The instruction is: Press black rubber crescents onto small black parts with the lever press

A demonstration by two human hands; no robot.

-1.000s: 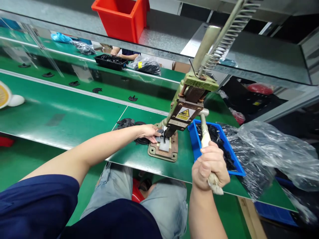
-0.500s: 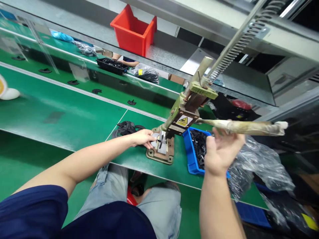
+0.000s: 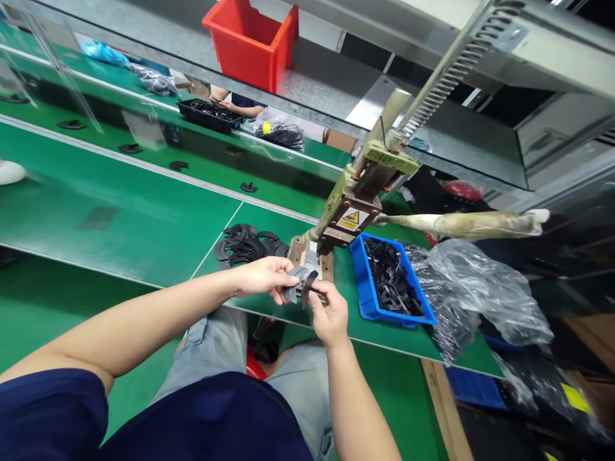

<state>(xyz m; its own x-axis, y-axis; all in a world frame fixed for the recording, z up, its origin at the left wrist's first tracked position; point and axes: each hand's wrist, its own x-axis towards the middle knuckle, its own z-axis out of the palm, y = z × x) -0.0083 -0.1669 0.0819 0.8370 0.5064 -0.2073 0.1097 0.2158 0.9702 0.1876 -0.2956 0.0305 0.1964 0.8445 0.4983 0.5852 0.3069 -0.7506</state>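
Note:
My left hand is closed on a flat grey curved piece in front of the hand press. Pinched in my right hand is a dark curved plastic part, right beside the grey piece. Whether the two pieces touch I cannot tell. Both hands are over the near side of the press base, partly covering it. Sticking out to the right, the wrapped press lever has no hand on it. A pile of black curved parts lies left of the base.
A blue bin of small black parts stands right of the press, with clear plastic bags beyond it. Black parts lie spaced along the green strip behind. A red bin sits on the shelf above. Across, a co-worker's hands are near a black tray.
My right hand has left the lever and come down to the press base, where it now grips the dark curved part. My left hand has drawn slightly nearer to me.

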